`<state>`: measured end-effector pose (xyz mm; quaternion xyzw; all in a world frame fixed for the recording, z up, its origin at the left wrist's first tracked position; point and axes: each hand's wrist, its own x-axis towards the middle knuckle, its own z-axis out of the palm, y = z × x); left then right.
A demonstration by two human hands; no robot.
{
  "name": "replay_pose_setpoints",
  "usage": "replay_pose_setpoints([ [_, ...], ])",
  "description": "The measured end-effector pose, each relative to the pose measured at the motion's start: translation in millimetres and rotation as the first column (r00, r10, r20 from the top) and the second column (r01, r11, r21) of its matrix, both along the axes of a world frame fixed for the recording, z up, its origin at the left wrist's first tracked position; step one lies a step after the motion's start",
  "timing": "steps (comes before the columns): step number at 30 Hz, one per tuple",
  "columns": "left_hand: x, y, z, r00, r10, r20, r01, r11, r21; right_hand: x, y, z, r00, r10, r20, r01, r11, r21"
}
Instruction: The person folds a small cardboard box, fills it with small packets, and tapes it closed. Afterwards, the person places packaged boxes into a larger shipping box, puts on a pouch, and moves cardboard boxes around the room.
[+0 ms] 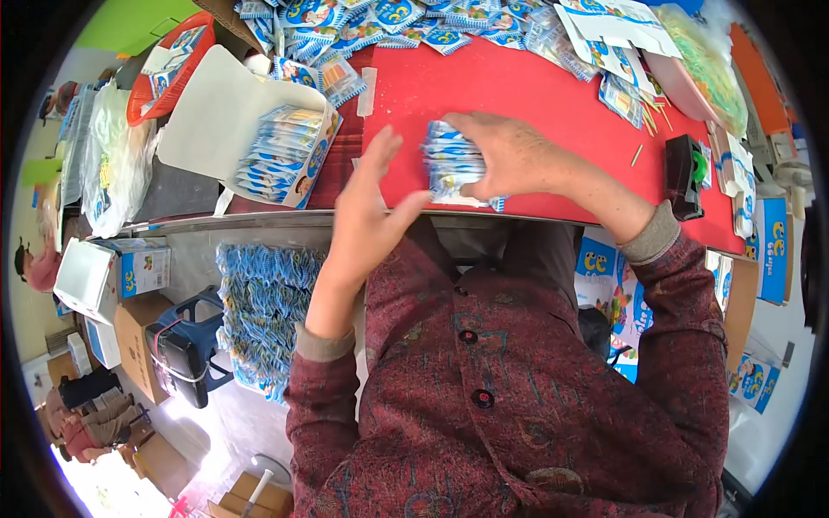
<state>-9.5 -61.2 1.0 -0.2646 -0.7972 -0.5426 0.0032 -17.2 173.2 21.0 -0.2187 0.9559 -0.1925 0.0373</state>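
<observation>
A stack of blue-and-white packets (451,160) lies at the near edge of the red tabletop, and my right hand (509,155) grips it from the right side with the thumb low and the fingers over the top. My left hand (367,211) is raised just left of the stack, fingers spread, slightly blurred, with nothing in it. Further left, an open white box (317,160) holds a row of similar packets (276,155), its lid folded back to the left.
Loose packets (380,22) are heaped along the table's far side. A black tape dispenser (682,177) stands at the right, near thin sticks (637,155). An orange basket (138,95) is at the upper left. Below the table edge hang or lie many packets (263,311).
</observation>
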Motion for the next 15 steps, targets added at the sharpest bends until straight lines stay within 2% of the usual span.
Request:
replay_pose_setpoints([
  [1,11.9,-7.9,16.5,0.988,0.043,0.146,-0.064,0.987,0.145,-0.7,1.9,1.3,1.0,0.005,0.001,-0.005,1.0,-0.001],
  [2,26.0,-15.8,39.8,0.985,-0.065,0.16,-0.005,0.917,0.398,-1.6,4.4,5.1,0.997,-0.036,0.069,0.042,0.995,-0.092],
  [3,38.3,-22.5,65.3,0.974,-0.168,0.151,0.037,0.78,0.625,-1.3,5.4,8.4,0.987,-0.067,0.147,0.093,0.98,-0.178],
  [4,53.2,-28.4,87.8,0.96,-0.263,0.095,0.102,0.644,0.759,-1.5,5.1,11.7,0.986,-0.053,0.16,0.082,0.981,-0.177],
  [6,72.8,-27.0,125.4,0.937,-0.35,0.009,0.191,0.534,0.824,-4.9,2.3,17.2,0.96,-0.138,0.245,0.191,0.96,-0.207],
  [7,78.5,-22.4,138.8,0.929,-0.371,0.003,0.206,0.523,0.827,-3.3,-0.9,15.3,0.967,-0.126,0.221,0.162,0.975,-0.152],
  [8,82.4,-15.6,148.5,0.925,-0.379,0.006,0.214,0.534,0.818,-0.7,-7.1,12.0,0.965,-0.125,0.231,0.163,0.974,-0.155],
  [10,89.1,-5.5,157.1,0.922,-0.388,-0.003,0.229,0.538,0.811,7.0,-22.3,9.3,0.992,-0.094,0.082,0.082,0.987,0.136],
  [12,96.1,3.2,163.3,0.919,-0.394,-0.013,0.247,0.55,0.798,14.1,-25.3,9.1,0.989,-0.124,0.079,0.108,0.978,0.181],
  [15,101.1,11.8,170.5,0.916,-0.4,-0.02,0.269,0.577,0.772,19.6,-24.8,-1.4,0.998,-0.06,0.02,0.055,0.984,0.17],
])
